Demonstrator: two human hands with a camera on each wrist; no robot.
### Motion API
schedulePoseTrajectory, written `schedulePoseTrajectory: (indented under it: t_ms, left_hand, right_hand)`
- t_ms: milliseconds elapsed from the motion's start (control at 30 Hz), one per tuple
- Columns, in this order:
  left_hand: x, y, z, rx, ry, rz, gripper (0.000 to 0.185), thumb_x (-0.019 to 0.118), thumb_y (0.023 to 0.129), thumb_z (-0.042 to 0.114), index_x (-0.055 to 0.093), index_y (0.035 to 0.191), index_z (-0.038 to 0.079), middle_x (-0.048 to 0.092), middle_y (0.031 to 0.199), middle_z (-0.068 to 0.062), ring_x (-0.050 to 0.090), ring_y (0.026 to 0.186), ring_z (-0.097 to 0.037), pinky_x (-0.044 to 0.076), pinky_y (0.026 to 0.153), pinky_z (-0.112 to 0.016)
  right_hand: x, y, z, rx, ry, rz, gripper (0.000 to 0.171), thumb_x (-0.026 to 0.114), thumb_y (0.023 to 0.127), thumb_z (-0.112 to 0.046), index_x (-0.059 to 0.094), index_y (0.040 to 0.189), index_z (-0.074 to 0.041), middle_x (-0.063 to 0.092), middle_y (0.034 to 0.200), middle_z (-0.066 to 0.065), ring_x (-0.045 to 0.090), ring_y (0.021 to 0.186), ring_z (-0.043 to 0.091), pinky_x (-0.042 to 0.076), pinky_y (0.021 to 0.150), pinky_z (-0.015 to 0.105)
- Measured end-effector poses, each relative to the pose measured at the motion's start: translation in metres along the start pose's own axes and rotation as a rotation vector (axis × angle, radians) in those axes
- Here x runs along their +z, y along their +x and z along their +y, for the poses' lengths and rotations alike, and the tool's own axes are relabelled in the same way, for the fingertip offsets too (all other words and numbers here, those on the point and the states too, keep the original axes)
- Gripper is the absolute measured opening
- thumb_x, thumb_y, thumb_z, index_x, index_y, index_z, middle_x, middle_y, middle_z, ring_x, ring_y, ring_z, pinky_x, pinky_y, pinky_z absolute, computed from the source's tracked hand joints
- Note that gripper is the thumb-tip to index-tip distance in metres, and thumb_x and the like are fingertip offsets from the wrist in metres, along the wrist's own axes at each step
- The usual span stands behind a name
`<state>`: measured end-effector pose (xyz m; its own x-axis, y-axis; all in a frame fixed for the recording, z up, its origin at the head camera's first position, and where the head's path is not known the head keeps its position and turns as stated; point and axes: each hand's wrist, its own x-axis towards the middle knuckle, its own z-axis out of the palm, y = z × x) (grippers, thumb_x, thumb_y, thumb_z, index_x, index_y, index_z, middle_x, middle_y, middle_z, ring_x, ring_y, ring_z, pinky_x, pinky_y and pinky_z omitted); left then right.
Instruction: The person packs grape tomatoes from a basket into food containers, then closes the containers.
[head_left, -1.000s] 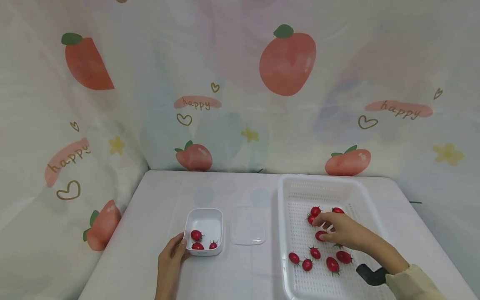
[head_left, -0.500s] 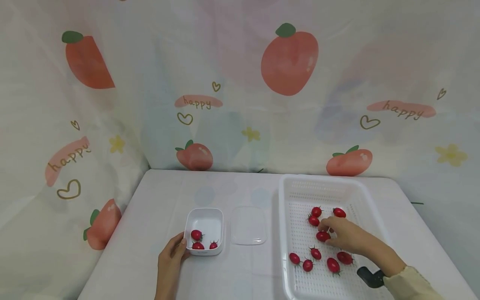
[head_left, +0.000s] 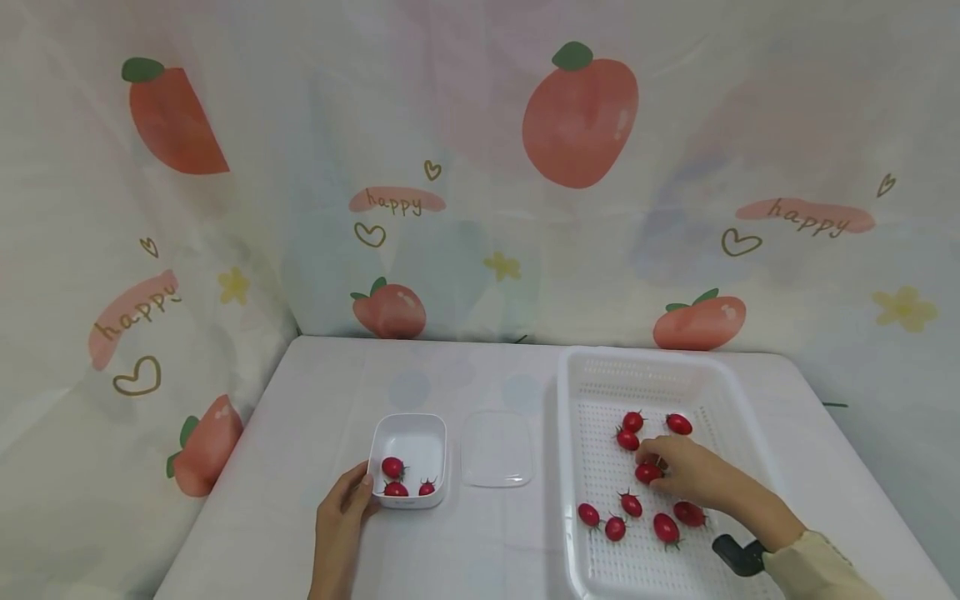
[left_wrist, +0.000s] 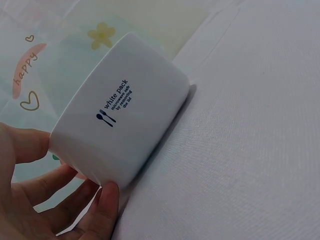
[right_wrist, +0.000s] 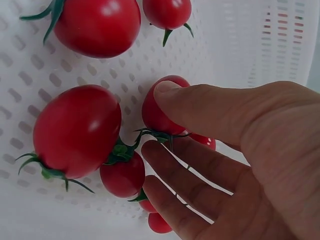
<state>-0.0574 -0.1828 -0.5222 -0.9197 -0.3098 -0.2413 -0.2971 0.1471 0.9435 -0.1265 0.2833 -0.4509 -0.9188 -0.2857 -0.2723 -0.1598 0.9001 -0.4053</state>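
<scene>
At the left of the head view, my left hand (head_left: 343,504) holds a small white plastic food box (head_left: 411,442) by its left side, fingers bent about its corner. Printed lettering shows on the box's wall in the left wrist view. Inside lie three red cherry tomatoes (head_left: 392,467) with green stems. Over in the white perforated basket (head_left: 567,467), my right hand (head_left: 693,473) has its thumb on a cherry tomato (right_wrist: 162,110), pinching it from the side; the index fingertip is partly hidden. Several other cherry tomatoes (head_left: 665,528) lie around that hand on the basket floor.
A clear plastic lid (head_left: 496,450) lies flat between the box and the basket. A white cloth covers the table (head_left: 457,550), and a fruit-patterned curtain (head_left: 480,167) hangs behind and to the left. A black band piece (head_left: 738,556) sits at the right wrist.
My right hand has drawn slightly toward the near right, away from the farther pair of tomatoes, closing on one tomato, which shifts a little right. The left hand and box stay put.
</scene>
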Motion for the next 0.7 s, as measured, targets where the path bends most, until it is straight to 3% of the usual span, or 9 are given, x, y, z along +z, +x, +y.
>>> schedulePoseTrajectory:
  t_ms: [433, 700]
  left_hand:
    - [-0.002, 0.0, -0.001, 0.021, -0.005, -0.004, 0.05, 0.053, 0.109, 0.039, 0.054, 0.15, 0.01, 0.058, 0.15, -0.016, 0.063, 0.124, -0.027, 0.061, 0.094, -0.023]
    - [-0.002, -0.001, 0.0, 0.012, -0.005, -0.008, 0.048, 0.053, 0.11, 0.037, 0.053, 0.151, 0.011, 0.056, 0.151, -0.016, 0.062, 0.126, -0.028, 0.061, 0.094, -0.022]
  right_hand:
    - [-0.004, -0.006, -0.003, 0.017, 0.038, 0.028, 0.038, 0.088, 0.08, -0.013, 0.073, 0.115, -0.008, 0.07, 0.097, 0.0, 0.063, 0.09, 0.016, 0.065, 0.083, 0.041]
    - [-0.014, -0.017, -0.007, -0.097, 0.109, 0.06, 0.037, 0.084, 0.086, -0.012, 0.07, 0.12, -0.008, 0.071, 0.106, 0.0, 0.065, 0.098, 0.018, 0.064, 0.079, 0.03]
